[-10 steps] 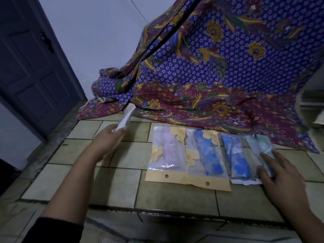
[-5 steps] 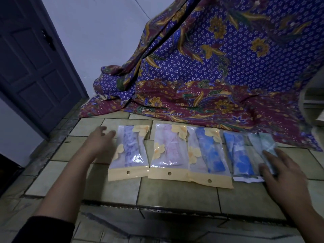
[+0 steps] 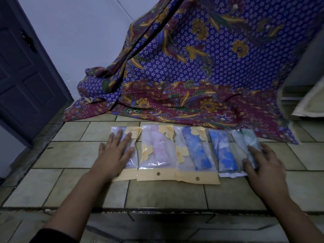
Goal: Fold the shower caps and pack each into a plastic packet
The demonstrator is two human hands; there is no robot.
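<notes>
Fingers (image 3: 121, 137) flat on outer packets (image 3: 135, 133) — apparently pressing.

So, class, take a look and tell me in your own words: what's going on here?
A person is working at a tiled ledge where five plastic packets lie in a row, each with a folded shower cap inside. The left hand lies flat on the leftmost packet, and the right hand rests with straight fingers on the greenish rightmost packet. The three middle packets are untouched. A patterned cloth hangs behind.
</notes>
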